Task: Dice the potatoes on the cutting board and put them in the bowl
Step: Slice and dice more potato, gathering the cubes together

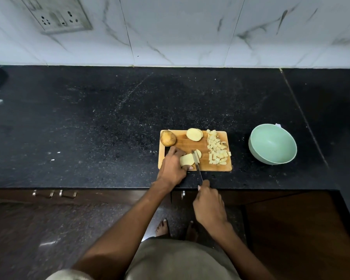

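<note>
A: What's left? 
B: One whole potato (pixel 168 138) untouched on the cutting board (pixel 194 147); left hand (pixel 173 167) grips a potato half (pixel 186 159), right hand (pixel 209 205) clasps the knife (pixel 197 166) slicing it. 
A: Done? 
B: Diced pieces (pixel 217 148) heaped rightward; green bowl (pixel 272 144) looks empty.

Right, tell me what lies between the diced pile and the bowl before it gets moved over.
Nothing visible does. The diced potato pile sits at the cutting board's right end, and only bare black counter separates it from the green bowl, which looks empty. The left hand and the knife are on the pile's far side.
</note>
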